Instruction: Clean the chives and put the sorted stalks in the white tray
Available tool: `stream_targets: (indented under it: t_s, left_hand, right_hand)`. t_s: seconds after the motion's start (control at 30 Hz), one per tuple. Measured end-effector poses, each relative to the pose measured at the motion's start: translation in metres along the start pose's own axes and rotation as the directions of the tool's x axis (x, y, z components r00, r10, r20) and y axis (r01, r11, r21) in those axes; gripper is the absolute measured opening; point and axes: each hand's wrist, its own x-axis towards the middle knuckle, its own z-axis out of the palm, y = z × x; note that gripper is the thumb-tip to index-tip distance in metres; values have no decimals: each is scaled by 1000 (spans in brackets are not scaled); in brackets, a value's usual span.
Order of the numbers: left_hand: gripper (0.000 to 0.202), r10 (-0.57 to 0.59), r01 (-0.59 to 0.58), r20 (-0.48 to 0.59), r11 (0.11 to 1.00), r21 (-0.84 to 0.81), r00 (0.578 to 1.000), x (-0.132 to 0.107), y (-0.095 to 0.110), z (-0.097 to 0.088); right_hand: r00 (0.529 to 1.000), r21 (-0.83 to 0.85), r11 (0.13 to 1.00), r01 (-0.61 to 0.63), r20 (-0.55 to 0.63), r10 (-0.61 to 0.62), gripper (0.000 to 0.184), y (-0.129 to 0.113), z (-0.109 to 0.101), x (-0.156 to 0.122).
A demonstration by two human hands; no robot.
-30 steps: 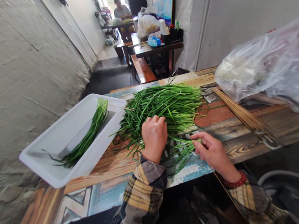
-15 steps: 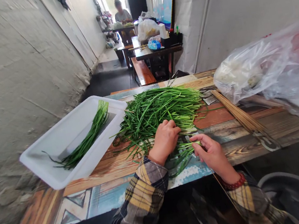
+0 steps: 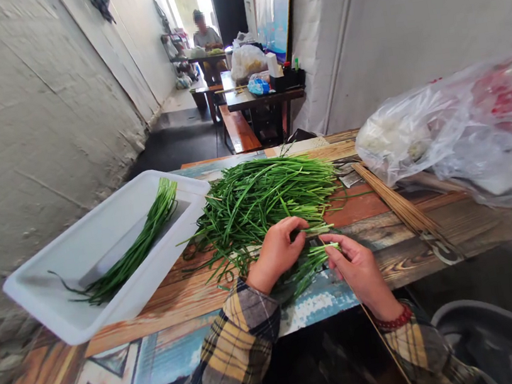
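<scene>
Fingers (image 3: 345, 244) of the right hand (image 3: 361, 269): pinched narrow on the pale ends of a small bunch (image 3: 309, 265) of green stalks, with a thin stick (image 3: 384, 339) slanting down from the hand past the desk's front edge.
Left hand (image 3: 278, 252): curled palm-down at the near side of the main pile, one pale stalk end showing just past the fingertips; cannot tell whether gripped.
Small bunch: lying between both hands, dark leaf tips toward the front of the desk.
Wrists: clad in plaid sleeves (image 3: 241, 327), the right one ringed by a red beaded bracelet (image 3: 394, 319).
Pile of green stalks (image 3: 261, 197): heaped mid-desk beyond both hands, pale ends mostly to the right.
White tray (image 3: 46, 259): set aslant left of the pile, holding a long bundle (image 3: 138, 250) of similar stalks.
Sticks (image 3: 393, 201): laid in a slim sheaf right of the pile.
Desk (image 3: 131, 321): printed with multicoloured planks.
Plastic bag (image 3: 465, 124): slumped at far right, see-through, marked in red.
Basin (image 3: 486, 306): dark, below, at lower right.
Background: rear desk (image 3: 257, 99) laden with bags, wooden bench (image 3: 240, 129) alongside, person (image 3: 206, 35) in grey farther back.
</scene>
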Motion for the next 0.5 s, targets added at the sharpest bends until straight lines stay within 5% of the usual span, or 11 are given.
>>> stream_targets:
  t_s: [0.5]
  left_hand:
    - [19,16,-12,60,998,-69,998,-2,6,3]
  right_hand:
    - [998,-69,997,46,-40,-49,37,-6,-2,-6]
